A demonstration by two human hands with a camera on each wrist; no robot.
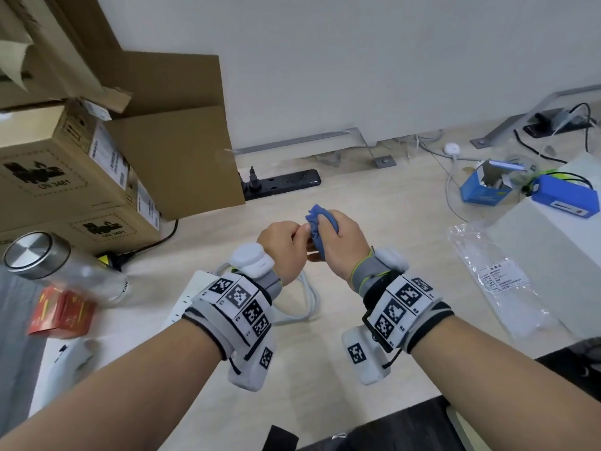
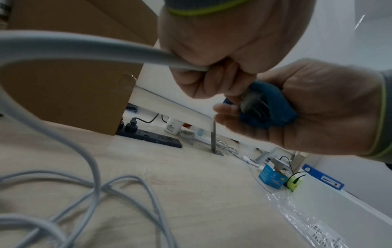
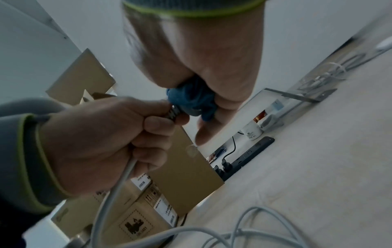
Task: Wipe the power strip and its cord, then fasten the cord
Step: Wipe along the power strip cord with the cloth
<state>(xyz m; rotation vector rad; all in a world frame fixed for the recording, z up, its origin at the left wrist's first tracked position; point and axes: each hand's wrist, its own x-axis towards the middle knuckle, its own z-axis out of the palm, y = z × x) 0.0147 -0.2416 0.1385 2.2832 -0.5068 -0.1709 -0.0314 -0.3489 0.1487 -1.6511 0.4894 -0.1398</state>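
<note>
Both hands meet above the pale wooden table. My left hand [image 1: 294,237] grips the plug end of the grey-white cord [image 2: 84,48], its fingers curled round the cord just behind the plug [image 2: 252,104]. A bunched blue cloth [image 1: 320,222] is held in my right hand [image 1: 328,245] and pressed against the plug's metal prongs. The right wrist view shows the cloth [image 3: 191,99] against the plug [image 3: 175,112], with the cord [image 3: 118,184] running down from the left hand. The rest of the cord [image 1: 305,301] lies in loose loops below the hands. The white power strip [image 1: 188,297] is mostly hidden under my left wrist.
Cardboard boxes [image 1: 65,164] stand at the left, with a black power strip [image 1: 283,183] beside them by the wall. A metal-capped bottle [image 1: 48,265] and a red box [image 1: 61,314] lie at the near left. At the right are a plastic bag [image 1: 497,281], a blue carton [image 1: 484,187] and a blue battery pack [image 1: 566,196].
</note>
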